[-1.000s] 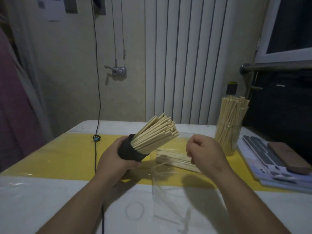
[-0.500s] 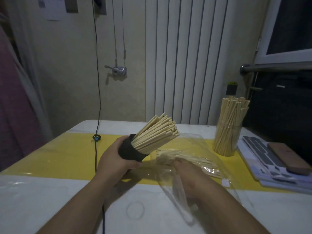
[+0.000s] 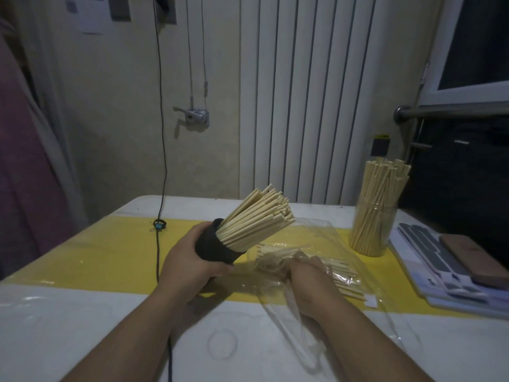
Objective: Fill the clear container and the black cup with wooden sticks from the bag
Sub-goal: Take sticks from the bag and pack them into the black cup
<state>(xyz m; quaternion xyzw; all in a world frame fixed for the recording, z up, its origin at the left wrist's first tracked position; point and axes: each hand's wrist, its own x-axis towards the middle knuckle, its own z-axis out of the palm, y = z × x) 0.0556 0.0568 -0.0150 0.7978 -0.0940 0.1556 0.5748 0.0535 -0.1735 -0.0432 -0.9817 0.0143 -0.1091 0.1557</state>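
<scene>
My left hand (image 3: 190,264) grips the black cup (image 3: 216,248) and holds it tilted to the right above the table. A thick bundle of wooden sticks (image 3: 256,219) pokes out of the cup. My right hand (image 3: 305,274) is inside the clear plastic bag (image 3: 325,244), with its fingers on the loose sticks (image 3: 344,277) that lie in the bag. The plastic blurs the fingers, so whether they hold any sticks is unclear. The clear container (image 3: 374,230) stands upright at the right, packed with sticks.
A yellow strip (image 3: 96,257) crosses the white table (image 3: 82,326). A black cable (image 3: 158,257) runs down from the wall and over the table's left half. A stack of printed sheets (image 3: 440,271) with a brown phone (image 3: 473,257) on top lies at the right edge.
My right hand came down from above the bag and went into it, then reached further in onto the loose sticks. The cup in my left hand stayed put.
</scene>
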